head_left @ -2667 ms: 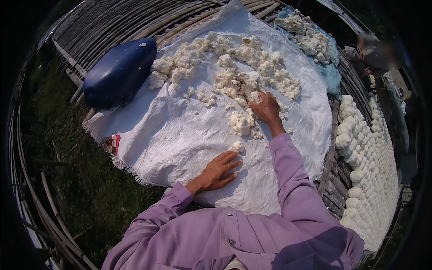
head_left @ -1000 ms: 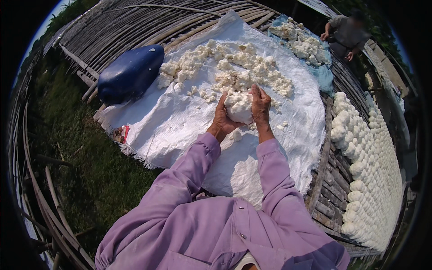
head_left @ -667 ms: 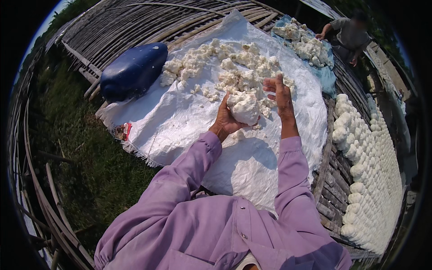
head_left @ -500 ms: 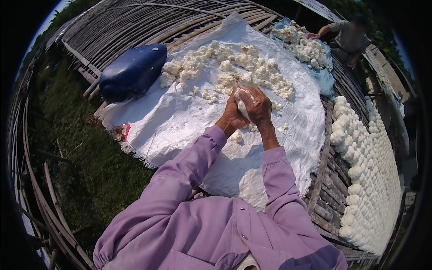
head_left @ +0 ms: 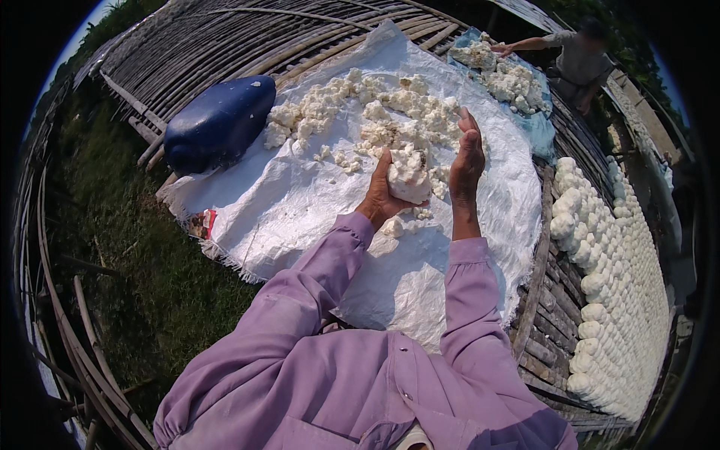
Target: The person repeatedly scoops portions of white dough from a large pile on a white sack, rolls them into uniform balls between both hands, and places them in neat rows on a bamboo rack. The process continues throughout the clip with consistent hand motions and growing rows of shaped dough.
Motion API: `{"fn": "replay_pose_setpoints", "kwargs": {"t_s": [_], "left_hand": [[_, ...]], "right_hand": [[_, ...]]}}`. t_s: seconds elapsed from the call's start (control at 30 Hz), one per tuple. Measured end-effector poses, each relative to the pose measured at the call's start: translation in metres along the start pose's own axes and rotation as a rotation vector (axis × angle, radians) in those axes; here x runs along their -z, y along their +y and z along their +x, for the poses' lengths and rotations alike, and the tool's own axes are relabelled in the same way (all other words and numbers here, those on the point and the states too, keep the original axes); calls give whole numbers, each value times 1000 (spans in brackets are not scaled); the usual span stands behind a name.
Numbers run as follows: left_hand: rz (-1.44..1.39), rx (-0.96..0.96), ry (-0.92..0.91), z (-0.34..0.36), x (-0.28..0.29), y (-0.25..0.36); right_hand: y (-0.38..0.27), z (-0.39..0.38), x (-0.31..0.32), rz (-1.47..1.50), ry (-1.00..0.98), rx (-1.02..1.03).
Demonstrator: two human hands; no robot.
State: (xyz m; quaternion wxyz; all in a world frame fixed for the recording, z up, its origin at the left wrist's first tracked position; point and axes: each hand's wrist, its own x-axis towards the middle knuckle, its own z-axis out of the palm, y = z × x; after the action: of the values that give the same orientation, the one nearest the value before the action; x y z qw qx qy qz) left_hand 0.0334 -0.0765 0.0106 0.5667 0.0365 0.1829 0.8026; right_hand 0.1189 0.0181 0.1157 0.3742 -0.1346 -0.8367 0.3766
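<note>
A lump of white, crumbly dough (head_left: 409, 175) rests in my left hand (head_left: 382, 196), the thumb along its left side and the fingers under it. My right hand (head_left: 468, 154) is held upright to the right of the lump, apart from it, fingers stretched out and nothing in the palm. Beyond both hands, a loose heap of the same white crumbly dough (head_left: 315, 112) spreads over a white woven sheet (head_left: 277, 214). Smaller crumbs lie on the sheet around my hands.
A dark blue plastic container (head_left: 217, 124) lies at the left on the bamboo slats (head_left: 300, 37). Many white balls (head_left: 615, 300) stand in rows at the right. At the far right, a person (head_left: 581, 64) reaches to another white heap (head_left: 517, 82) on a blue sheet. Grass (head_left: 135, 285) lies at left.
My right hand has come off the lump and moved right, its fingers straightening. The lump now shows in my left hand. The other person's arm has shifted left over the far heap.
</note>
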Motion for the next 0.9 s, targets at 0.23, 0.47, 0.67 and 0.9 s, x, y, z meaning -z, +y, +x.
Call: {"fn": "replay_pose_setpoints", "kwargs": {"t_s": [0.23,0.47,0.67,0.9], "left_hand": [[55,-27,-6,-3,-1,-9],[24,4,-105,-2,-8,-16],[267,-112,-10,-7,-18,-39],[258,-9,-166,-11,-43,-73]], "right_hand": [[24,-9,-5,302,17,-46],[56,-31,-20,180,47,-276],[43,-30,35,249,-99,-303],[34,-51,49,-313,100,-137]]}}
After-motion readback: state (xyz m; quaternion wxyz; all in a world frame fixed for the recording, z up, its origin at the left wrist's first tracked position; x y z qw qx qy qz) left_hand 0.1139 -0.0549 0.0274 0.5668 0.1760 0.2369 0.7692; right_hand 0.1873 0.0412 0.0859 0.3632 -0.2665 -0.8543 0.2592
